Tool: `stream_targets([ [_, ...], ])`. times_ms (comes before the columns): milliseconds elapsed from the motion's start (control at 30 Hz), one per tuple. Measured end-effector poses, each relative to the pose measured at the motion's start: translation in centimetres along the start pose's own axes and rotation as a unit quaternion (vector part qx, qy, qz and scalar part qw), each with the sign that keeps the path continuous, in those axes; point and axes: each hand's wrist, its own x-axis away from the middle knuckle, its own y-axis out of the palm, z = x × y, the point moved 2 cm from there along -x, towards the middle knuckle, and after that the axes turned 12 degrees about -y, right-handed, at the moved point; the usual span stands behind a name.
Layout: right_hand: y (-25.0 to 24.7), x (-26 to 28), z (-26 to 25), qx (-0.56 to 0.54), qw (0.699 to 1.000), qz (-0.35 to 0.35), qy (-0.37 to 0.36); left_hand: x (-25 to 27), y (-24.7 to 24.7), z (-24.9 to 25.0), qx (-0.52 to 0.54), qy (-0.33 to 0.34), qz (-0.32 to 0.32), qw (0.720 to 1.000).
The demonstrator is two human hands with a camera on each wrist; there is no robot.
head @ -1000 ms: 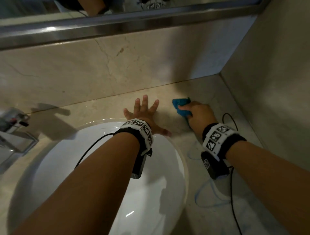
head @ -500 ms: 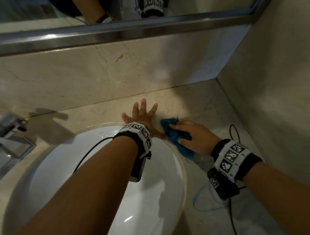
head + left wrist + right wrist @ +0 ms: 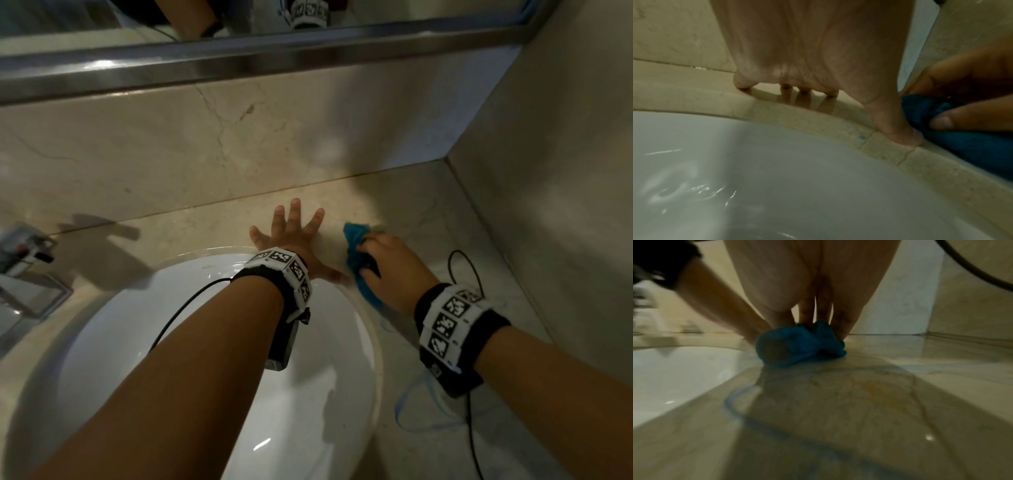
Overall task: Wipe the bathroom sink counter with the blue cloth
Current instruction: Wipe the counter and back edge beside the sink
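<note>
- Marble counter (image 3: 421,212) wraps around a white sink (image 3: 205,377), with a tap (image 3: 27,270) at the far left.
- Left hand (image 3: 291,240) lies flat on the counter behind the sink, fingers spread wide, holding nothing.
- Right hand (image 3: 387,267) grips the bunched cloth (image 3: 356,260), pressing it on the counter beside the sink rim, touching the left thumb.

head view looks down; both wrist views skim the shared counter (image 3: 879,394) closely.

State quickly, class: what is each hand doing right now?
Left hand: open, fingers spread flat on the counter.
Right hand: gripping the blue cloth.
</note>
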Motion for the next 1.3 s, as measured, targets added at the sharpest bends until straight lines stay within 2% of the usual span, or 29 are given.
stream_targets([
  [67,0.5,0.0,0.3,0.018,0.999,-0.027,-0.017,0.0,0.0,-0.1,0.0,0.0,-0.001,1.0],
  [133,0.0,-1.1,1.5,0.02,1.0,0.007,-0.008,0.0,0.1,-0.1,0.002,0.001,-0.004,1.0],
  [200,-0.8,-2.5,3.1,-0.003,0.998,0.052,0.036,-0.1,0.1,-0.1,0.002,0.001,-0.004,1.0],
  [300,-0.3,-3.3,3.3,-0.023,0.994,0.08,0.076,-0.2,0.1,-0.1,0.003,0.001,-0.002,1.0],
  [400,1.5,-1.7,1.4,-0.043,0.994,0.09,0.032,-0.2,0.1,-0.1,0.0,0.003,-0.001,1.0],
  [467,1.4,-0.4,0.5,-0.017,0.999,0.031,-0.019,-0.1,0.1,-0.1,-0.001,0.002,-0.003,1.0],
  [533,0.1,-0.7,0.8,0.006,0.998,0.01,-0.057,-0.1,0.0,-0.1,-0.003,0.003,0.002,1.0],
  [567,-0.5,-1.3,1.6,0.015,0.999,0.021,-0.047,0.0,0.0,-0.1,-0.002,0.006,0.004,1.0],
  [667,-1.8,-3.6,4.9,0.017,0.995,0.063,0.071,0.1,0.0,-0.1,0.006,0.007,-0.001,1.0],
  [733,-1.5,-4.1,5.0,0.011,0.994,0.062,0.089,0.1,-0.1,-0.1,0.004,0.006,-0.004,1.0],
  [900,-0.5,-1.2,1.9,-0.03,0.996,0.078,0.011,0.1,0.0,-0.1,-0.005,0.006,0.007,1.0],
  [1000,-1.0,-0.8,2.1,-0.007,0.999,0.03,-0.044,0.2,-0.4,0.3,-0.012,-0.004,0.004,1.0],
  [1033,-1.3,-1.2,2.8,-0.018,0.999,0.027,-0.031,0.1,-0.7,0.6,-0.005,-0.006,0.008,1.0],
  [1100,-2.2,-2.0,4.7,-0.053,0.996,0.067,0.029,0.0,-1.3,1.4,0.017,0.001,0.012,1.0],
  [1200,-3.1,-2.8,6.3,-0.046,0.988,0.106,0.106,-0.3,-1.2,2.9,0.011,0.021,0.0,1.0],
  [1300,-2.2,-2.7,5.1,-0.03,0.993,0.083,0.079,-0.6,-1.0,3.5,-0.008,0.013,-0.014,1.0],
])
